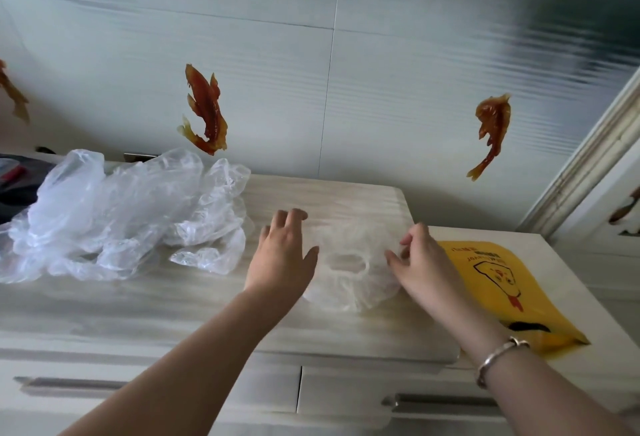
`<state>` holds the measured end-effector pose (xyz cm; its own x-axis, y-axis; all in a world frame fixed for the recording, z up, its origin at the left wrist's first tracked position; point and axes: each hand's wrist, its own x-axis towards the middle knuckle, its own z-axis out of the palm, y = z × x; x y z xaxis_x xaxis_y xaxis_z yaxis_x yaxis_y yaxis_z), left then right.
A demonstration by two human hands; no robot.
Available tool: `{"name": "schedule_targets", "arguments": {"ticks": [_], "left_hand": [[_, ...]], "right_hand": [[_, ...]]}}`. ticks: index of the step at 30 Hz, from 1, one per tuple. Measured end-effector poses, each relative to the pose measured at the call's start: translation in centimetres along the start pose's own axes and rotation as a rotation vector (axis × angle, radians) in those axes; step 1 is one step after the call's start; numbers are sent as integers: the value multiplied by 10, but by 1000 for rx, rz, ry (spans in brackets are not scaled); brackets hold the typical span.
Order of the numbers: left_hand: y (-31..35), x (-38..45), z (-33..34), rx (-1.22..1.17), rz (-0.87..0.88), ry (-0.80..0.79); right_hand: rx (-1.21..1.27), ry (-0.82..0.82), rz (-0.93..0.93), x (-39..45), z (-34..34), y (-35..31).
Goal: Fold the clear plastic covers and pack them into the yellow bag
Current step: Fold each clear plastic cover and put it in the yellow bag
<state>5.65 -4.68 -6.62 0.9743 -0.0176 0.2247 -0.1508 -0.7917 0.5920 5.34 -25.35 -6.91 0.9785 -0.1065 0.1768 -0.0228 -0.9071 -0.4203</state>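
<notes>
At nine o'clock a heap of clear plastic covers (121, 214) waits on the cabinet top (173, 304). At centre, the left hand (282, 255) presses flat, fingers spread, on one cover (349, 269); the right hand (420, 262) pinches its three o'clock edge. The yellow bag (512, 297) lies at four o'clock. Best smooth the air out (it looks slippery) before creasing.

One clear plastic cover (349, 273) spread flat on surface, round, gathered crinkly rim, oval opening at middle, lying between my hands; heap of loose clear covers (121, 214) crumpled at left of surface, well apart from flat one; yellow bag (502, 283) flat at right, red-and-black print up, just beside flat cover, partly under my right forearm.
</notes>
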Motion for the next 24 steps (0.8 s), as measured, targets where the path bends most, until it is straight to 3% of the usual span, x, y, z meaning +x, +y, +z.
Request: {"name": "schedule_targets", "arguments": {"ticks": [3, 5, 7, 10, 13, 18, 24], "left_hand": [[2, -5, 5, 96, 239, 60], [3, -7, 9, 108, 301, -6], [2, -9, 14, 136, 300, -79], [-2, -11, 20, 156, 239, -163], [-5, -12, 22, 142, 172, -238], [-8, -11, 20, 98, 168, -303], [-9, -18, 16, 31, 223, -337]], "right_hand": [[-83, 76, -313, -5, -2, -2], [8, -84, -451, -9, -9, -6], [32, -323, -472, -15, -12, -6], [-63, -465, -462, -20, -12, 1], [-141, -442, -458, -21, -10, 5], [-166, -259, -477, -22, 1, 5], [223, -150, -308, -11, 3, 5]]}}
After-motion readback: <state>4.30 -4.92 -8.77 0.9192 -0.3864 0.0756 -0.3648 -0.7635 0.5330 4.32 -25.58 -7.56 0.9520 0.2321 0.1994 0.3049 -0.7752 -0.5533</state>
